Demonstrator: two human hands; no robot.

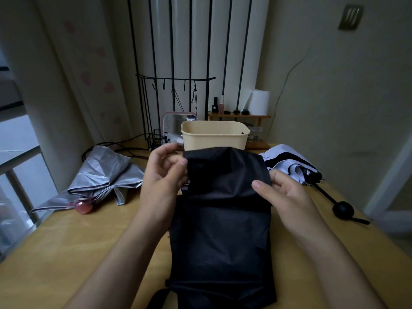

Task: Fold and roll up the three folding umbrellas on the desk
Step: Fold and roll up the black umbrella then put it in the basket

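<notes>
Work item: black fabric folding umbrella [223,219], collapsed, canopy loose and not yet rolled.
Location: centre of the frame, from the bottom edge up to just in front of the beige plastic tub [214,139], over the yellow wooden desk [66,241].
Long axis: runs from bottom centre to upper centre, away from the person; the far end is raised between the hands.
Left hand [165,175]: at the upper left edge of the canopy; thumb and forefinger pinch the fabric border, the other fingers are curled.
Right hand [287,195]: at the upper right edge, slightly lower in the frame; the thumb presses the front face and the fingers wrap behind the edge.
Key relation: the fabric lies between the two hands, one on each long edge, both near the far end; neither hand is clearly closer.
Judged step: smoothing and aligning the panels before rolling about the long axis.
Surface: matte black, with creases and one horizontal fold line below the hands.
Remaining items: silver foil-like folding umbrella [104,177] at middle left and black-and-white folding umbrella [289,161] at middle right, both unrolled.
</notes>
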